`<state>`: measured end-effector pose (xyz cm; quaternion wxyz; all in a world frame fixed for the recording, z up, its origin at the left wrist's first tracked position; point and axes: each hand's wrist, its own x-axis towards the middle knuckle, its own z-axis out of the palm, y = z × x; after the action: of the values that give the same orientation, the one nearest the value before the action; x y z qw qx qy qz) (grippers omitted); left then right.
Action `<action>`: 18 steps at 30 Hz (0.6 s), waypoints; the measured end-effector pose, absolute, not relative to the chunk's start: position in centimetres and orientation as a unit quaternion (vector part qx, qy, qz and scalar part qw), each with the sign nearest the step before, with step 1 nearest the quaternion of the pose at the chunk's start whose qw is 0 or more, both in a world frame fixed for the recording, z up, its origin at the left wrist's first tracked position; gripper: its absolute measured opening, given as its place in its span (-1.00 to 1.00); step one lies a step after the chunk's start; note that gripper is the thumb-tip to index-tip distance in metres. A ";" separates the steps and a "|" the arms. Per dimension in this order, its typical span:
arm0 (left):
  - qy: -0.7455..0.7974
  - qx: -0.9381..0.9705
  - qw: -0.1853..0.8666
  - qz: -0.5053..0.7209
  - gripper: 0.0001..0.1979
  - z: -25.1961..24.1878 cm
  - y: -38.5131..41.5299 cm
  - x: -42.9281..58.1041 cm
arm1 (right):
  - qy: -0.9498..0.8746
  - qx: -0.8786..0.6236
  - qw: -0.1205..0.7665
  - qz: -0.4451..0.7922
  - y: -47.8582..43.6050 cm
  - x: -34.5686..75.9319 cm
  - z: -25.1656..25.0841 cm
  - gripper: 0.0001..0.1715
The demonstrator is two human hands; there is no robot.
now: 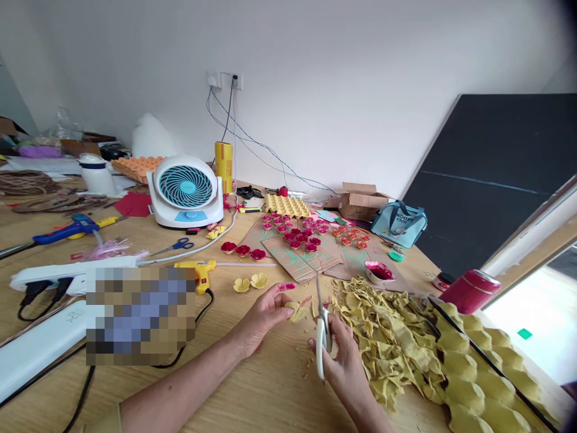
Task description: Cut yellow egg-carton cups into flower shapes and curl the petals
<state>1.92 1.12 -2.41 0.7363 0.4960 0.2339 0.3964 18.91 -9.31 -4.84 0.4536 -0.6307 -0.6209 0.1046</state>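
Note:
Between the thumb and fingers of my left hand point(265, 313) is a small yellow egg-carton piece point(296, 311), cut to a petal-like shape. Red stain marks a fingertip of that hand. My right hand point(345, 355) grips white-handled scissors point(321, 346), blades pointing away from me, just right of the piece. Whether the blades are parted I cannot tell. A pile of torn yellow carton scraps point(392, 343) lies right beside my right hand. Two plain yellow carton flowers point(250, 281) sit beyond my left hand, with red-painted flowers point(243, 250) behind them.
Yellow egg trays point(478, 361) and a red can point(471, 291) stand at the right. Painted flowers rest on cardboard point(311, 258) near a red paint bowl point(380, 272). Left are a yellow glue gun point(202, 273), a power strip point(72, 273) with cords and a fan point(186, 192).

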 end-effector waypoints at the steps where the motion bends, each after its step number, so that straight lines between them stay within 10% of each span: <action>1: 0.236 0.491 0.734 0.406 -0.47 -2.4 1.3 1.9 | -0.638 -0.630 0.433 0.095 -9.4 18.8 -4.8 -0.86; 18: 0.266 0.510 0.690 0.440 -0.49 -1.8 1.7 1.5 | -0.683 -0.654 0.325 0.019 -9.3 18.8 -4.6 -0.82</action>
<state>1.49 1.72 -1.78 0.6900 0.5096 0.2665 0.4396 18.78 -9.31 -4.61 0.3250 -0.6543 -0.6826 0.0187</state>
